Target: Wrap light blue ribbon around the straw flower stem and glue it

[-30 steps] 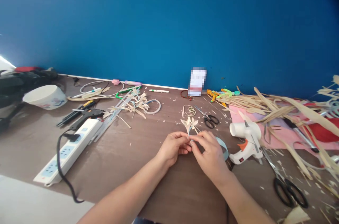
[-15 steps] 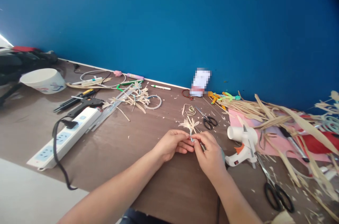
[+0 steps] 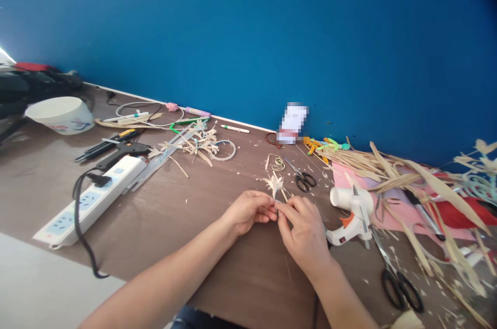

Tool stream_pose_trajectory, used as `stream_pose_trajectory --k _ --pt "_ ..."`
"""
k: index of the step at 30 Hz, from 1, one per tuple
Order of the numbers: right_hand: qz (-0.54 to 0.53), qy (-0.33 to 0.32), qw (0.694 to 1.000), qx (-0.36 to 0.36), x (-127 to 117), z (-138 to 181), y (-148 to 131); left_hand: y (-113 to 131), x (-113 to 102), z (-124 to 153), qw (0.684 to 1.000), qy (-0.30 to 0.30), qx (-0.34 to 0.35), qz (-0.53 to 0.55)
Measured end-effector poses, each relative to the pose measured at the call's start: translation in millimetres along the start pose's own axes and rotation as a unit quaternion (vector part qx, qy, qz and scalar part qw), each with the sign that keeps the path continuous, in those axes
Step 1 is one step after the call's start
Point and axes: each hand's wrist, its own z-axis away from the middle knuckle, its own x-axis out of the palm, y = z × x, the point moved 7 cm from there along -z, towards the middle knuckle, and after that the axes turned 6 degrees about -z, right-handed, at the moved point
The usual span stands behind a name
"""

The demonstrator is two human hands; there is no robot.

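Observation:
A small cream-coloured flower (image 3: 274,182), with thin pointed petals that look like dried husk, stands upright between my two hands. My left hand (image 3: 250,212) pinches its stem from the left, fingers curled. From the right, my right hand (image 3: 301,225) closes thumb and forefinger on the lower stem, where a bluish wrapping shows a little. The fingertips hide most of the stem. Just beyond the flower lie small black-handled scissors (image 3: 305,181) and a coil of pale cord (image 3: 278,163). A white glue gun (image 3: 355,217) rests to the right of my right hand.
Larger scissors (image 3: 402,287) lie at the front right, near husk strips (image 3: 388,176) on pink paper (image 3: 339,176). On the left are a power strip (image 3: 93,204), a black glue gun (image 3: 124,153) and a white bowl (image 3: 60,114). More husk flowers (image 3: 202,140) lie by a ring. A blue wall stands behind.
The flower has turned, its petals now bunched more upright. My right hand's fingers have shifted on the stem, and both hands sit slightly further left in the view.

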Motion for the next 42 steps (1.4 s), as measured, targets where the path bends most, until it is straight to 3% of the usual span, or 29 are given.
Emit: stream_pose_trajectory --k 16,20,23,25,26,28,30,32,34,37,42 --pt "0.067 -0.09 0.994 0.012 -7 -2 -13 -2 0 -2 1.0 -0.011 -0.016 0.023" --pt "-0.019 -0.122 0.992 0.036 -22 12 -14 1 -3 0 1.0 0.025 0.004 -0.005" --pt "-0.157 -0.074 0.975 0.14 -40 37 17 9 -4 4 0.997 0.048 0.04 -0.047" --pt "-0.238 0.056 0.927 0.285 -57 66 58 13 -3 7 0.994 0.057 0.061 -0.072" --pt "-0.283 0.132 0.885 0.346 -64 83 78 15 -3 9 0.993 0.061 0.069 -0.08" --pt "-0.39 0.264 0.772 0.427 -67 117 108 18 -2 10 0.99 0.068 0.079 -0.092" --pt "-0.497 0.316 0.655 0.474 -56 137 124 19 -2 10 0.989 0.071 0.082 -0.099" --pt "-0.572 0.304 0.577 0.497 -41 140 127 19 -1 10 0.989 0.071 0.085 -0.101" --pt "-0.613 0.276 0.54 0.506 -28 135 125 19 -1 9 0.988 0.07 0.09 -0.102" --pt "-0.631 0.266 0.519 0.512 -18 126 126 18 -3 7 0.989 0.067 0.094 -0.094" --pt "-0.626 0.223 0.562 0.492 -17 111 127 17 -7 2 0.994 0.052 0.096 -0.029"
